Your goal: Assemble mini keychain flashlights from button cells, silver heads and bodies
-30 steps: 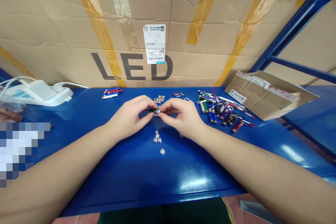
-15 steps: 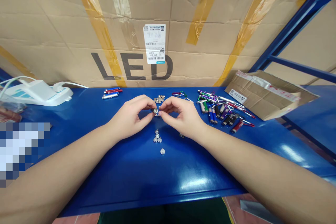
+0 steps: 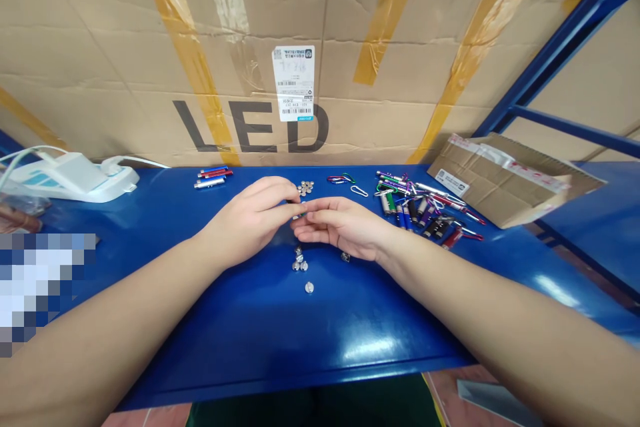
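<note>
Left hand (image 3: 250, 221) pinches a small part (image 3: 299, 209), mostly hidden, over the desk (image 3: 260, 320), just near of the cells (image 3: 305, 188). Right hand (image 3: 345, 227) meets it from the right, fingers (image 3: 325, 204) nearly flat; whether they grip, cannot tell.

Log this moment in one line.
left hand: pinching small dark cylinder | right hand: touching it | silver round caps: loose on blue table

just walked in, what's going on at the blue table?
A person works bare-handed at the table. The left hand pinches a small part, mostly hidden by fingers. The right hand, turned palm up, meets it at the fingertips; whether it grips too is unclear. Loose silver caps lie just below the hands, and a pile of flashlights sits to the right.
</note>
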Tool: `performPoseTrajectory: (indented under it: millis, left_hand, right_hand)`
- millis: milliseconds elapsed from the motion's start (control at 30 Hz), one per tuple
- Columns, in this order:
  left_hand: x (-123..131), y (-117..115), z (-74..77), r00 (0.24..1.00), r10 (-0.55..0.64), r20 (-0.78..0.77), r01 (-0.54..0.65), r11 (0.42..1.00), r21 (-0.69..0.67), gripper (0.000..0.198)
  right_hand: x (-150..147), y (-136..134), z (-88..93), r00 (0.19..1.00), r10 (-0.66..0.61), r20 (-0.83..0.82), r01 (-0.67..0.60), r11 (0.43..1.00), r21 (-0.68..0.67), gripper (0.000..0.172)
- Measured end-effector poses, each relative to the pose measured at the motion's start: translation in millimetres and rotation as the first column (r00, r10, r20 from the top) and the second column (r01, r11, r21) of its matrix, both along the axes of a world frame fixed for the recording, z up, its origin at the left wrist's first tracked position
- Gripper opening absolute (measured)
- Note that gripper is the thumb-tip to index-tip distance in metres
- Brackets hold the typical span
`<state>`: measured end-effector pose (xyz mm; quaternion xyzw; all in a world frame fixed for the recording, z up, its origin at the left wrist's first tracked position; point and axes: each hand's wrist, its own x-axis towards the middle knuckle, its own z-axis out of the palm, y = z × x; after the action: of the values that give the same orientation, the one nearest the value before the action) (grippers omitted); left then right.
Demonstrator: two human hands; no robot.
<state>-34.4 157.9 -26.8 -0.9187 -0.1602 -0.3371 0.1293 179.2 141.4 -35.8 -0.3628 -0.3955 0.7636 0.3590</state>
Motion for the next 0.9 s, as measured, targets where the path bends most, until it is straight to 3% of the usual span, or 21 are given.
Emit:
performPoseTrajectory:
  millis: [133, 267, 433, 600, 900]
  left_hand:
    - [-2, -2, 1.1, 0.998, -0.064, -0.005, 0.064, 0.996, 0.064, 0.024]
    - [-1, -3, 1.3, 0.999, 0.000, 0.043, -0.001, 1.000, 0.030, 0.023]
    - [2, -1, -1.3, 0.996, 0.007, -0.088, -0.011, 0.999, -0.044, 0.028]
    - [2, 1, -4.2, 0.999, 0.008, -0.036, -0.012, 0.995, -0.104, 0.026]
    - [-3, 3, -6.0, 0.995, 0.064, 0.074, -0.046, 0.975, -0.218, 0.028]
  right_hand:
    - [2, 2, -0.9, 1.000, 0.021, -0.006, -0.022, 0.999, -0.039, 0.023]
    - [0, 1, 1.1, 1.000, 0.014, 0.006, -0.013, 0.997, -0.079, 0.026]
    - [-1, 1, -1.4, 0.998, 0.000, 0.064, 0.007, 0.994, -0.108, 0.029]
    - [1, 4, -9.1, 0.999, 0.040, 0.016, -0.039, 0.998, -0.055, 0.021]
    - [6, 5, -8.2, 0.993, -0.098, 0.066, 0.096, 0.995, 0.024, 0.023]
